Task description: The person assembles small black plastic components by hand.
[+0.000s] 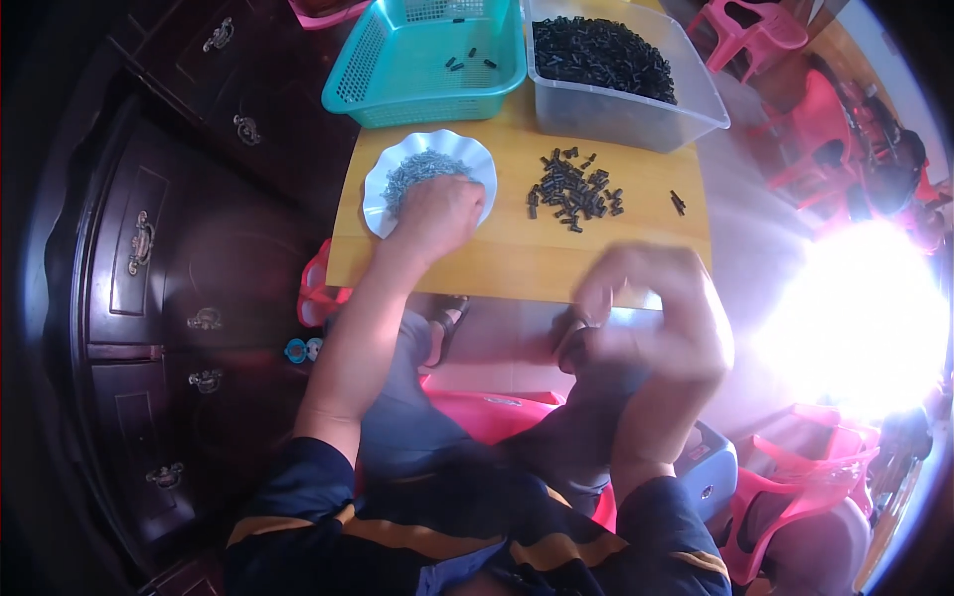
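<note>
Fingers of the left hand (437, 211) are curled over pale bits (422, 165) in the white plate (375, 194), tips hidden; whether anything is pinched there or by the blurred right hand (651, 266) can't be told; picking is seemingly underway, a fine pinch likely needed, black pieces (571, 189) heaped on the table (477, 266).

The basket (422, 111) is teal with a perforated grid; the tub (616, 124) is translucent white, the loose pieces (574, 191) near-black. Small bits (425, 167) on the white plate (374, 191) are perhaps silvery blue, given the glare. The tabletop (507, 263) is yellow, the cabinet (238, 273) dark reddish brown, the shirt (467, 512) navy with mustard bands.
</note>
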Demonstrator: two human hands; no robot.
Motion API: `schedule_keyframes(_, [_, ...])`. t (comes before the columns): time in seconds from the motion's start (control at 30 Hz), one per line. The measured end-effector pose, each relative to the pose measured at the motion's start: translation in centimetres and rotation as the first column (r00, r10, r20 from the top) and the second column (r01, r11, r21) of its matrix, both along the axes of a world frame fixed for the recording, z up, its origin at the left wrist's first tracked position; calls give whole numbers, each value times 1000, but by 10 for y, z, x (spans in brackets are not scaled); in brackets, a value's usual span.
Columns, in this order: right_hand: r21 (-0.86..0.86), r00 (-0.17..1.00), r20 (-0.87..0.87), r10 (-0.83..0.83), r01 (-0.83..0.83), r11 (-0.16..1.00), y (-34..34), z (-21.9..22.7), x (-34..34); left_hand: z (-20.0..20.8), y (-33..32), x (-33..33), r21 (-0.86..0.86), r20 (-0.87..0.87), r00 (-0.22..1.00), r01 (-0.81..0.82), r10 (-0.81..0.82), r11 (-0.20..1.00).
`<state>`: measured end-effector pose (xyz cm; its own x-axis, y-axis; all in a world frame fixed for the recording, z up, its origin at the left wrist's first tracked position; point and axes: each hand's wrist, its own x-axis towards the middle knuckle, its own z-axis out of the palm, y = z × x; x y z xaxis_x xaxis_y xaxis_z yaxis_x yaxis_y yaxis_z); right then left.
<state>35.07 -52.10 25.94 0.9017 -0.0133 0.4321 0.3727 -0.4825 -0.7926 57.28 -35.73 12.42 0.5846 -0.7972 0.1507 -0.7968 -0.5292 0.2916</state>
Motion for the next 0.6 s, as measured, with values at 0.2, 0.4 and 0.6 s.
schedule_keyframes(0.2, [-374,767,-382,-515,381,846,-54,-100,40,-3,-2,-2,-19,26,1000,3,-2,1000])
schedule_keyframes(0.4, [-496,706,-362,-609,407,767,-59,-123,50,-4,-3,-5,47,-12,998,-54,55,997])
schedule_keyframes(0.6, [-504,728,-338,-597,395,768,-58,-134,55,-7,-4,-4,57,-13,998,-66,66,996])
